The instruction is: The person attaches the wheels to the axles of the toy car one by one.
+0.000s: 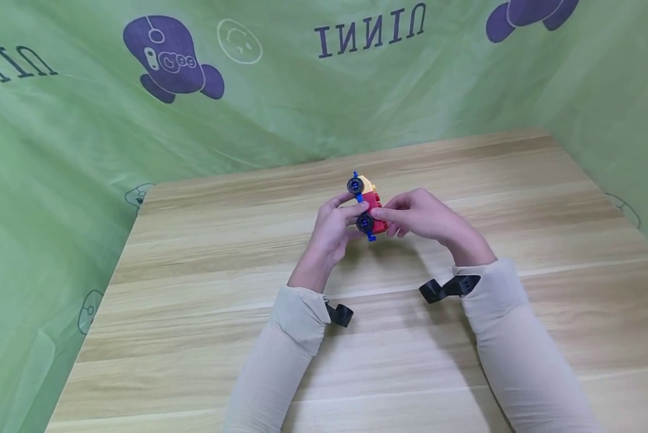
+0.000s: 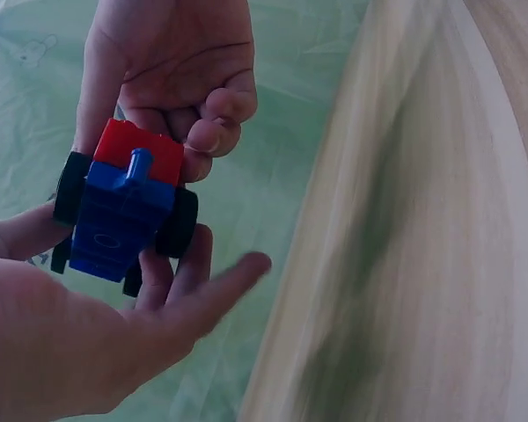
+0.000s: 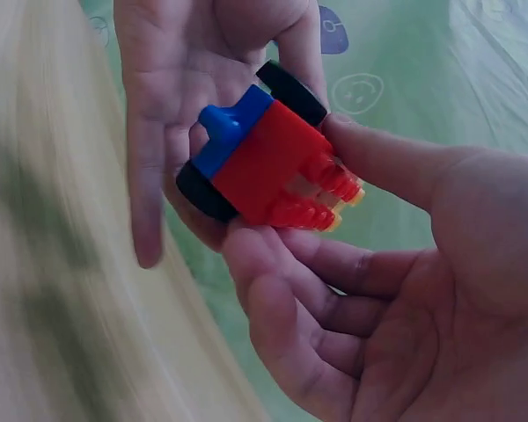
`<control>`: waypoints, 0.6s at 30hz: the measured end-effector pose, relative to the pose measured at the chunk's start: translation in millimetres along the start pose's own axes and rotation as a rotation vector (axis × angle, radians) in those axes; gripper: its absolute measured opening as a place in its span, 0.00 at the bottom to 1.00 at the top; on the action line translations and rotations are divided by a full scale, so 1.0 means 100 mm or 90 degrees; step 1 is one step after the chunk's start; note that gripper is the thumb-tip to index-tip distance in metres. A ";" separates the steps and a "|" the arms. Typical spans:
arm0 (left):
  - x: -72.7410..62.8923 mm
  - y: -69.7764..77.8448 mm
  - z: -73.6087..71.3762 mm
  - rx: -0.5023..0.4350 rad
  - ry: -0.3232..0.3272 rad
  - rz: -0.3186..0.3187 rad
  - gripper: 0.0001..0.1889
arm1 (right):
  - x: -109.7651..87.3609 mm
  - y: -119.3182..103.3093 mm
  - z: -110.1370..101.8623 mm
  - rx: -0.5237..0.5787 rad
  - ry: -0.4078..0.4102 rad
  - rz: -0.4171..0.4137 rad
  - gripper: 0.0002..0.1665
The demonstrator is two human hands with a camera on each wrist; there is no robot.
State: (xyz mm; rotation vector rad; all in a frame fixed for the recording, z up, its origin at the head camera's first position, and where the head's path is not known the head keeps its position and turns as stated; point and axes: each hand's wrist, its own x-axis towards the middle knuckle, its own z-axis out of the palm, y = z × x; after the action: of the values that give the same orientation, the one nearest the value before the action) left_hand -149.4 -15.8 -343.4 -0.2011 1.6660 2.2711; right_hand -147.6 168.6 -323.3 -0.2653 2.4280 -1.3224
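Note:
A small toy car (image 1: pixel 371 200) of building bricks is held up above the table between both hands, turned on its side. It has a blue chassis (image 2: pixel 114 224), black wheels, red bricks (image 3: pixel 268 167) with studs on top, and a yellow piece (image 1: pixel 365 184) at one end. The left hand (image 1: pixel 330 228) grips the chassis from the wheel side, one finger stretched out free in the left wrist view. From the studded side, the right hand (image 1: pixel 425 216) pinches the red bricks between thumb and fingers. The hands partly hide the far wheels.
Under the hands spreads a wood-grain table (image 1: pixel 194 337). A green printed curtain (image 1: pixel 281 114) hangs behind it and at its sides. Each sleeve cuff carries a black wrist camera, one on the left (image 1: pixel 340 314) and one on the right (image 1: pixel 448 288).

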 end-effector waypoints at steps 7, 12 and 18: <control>0.00 0.05 -0.05 0.069 0.001 0.009 0.44 | 0.04 0.02 0.04 -0.092 0.090 0.037 0.28; -0.03 0.10 -0.09 0.097 0.007 0.030 0.43 | 0.07 0.04 0.08 -0.165 0.140 0.058 0.28; -0.04 0.14 -0.13 0.199 0.050 0.078 0.42 | 0.08 0.06 0.15 -0.230 0.195 0.073 0.30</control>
State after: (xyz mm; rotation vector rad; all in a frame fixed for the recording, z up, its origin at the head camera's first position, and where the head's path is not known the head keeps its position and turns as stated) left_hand -151.2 -32.4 -333.7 -0.1194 2.0991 2.0704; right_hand -148.4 157.3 -337.6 -0.0123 2.8875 -0.9244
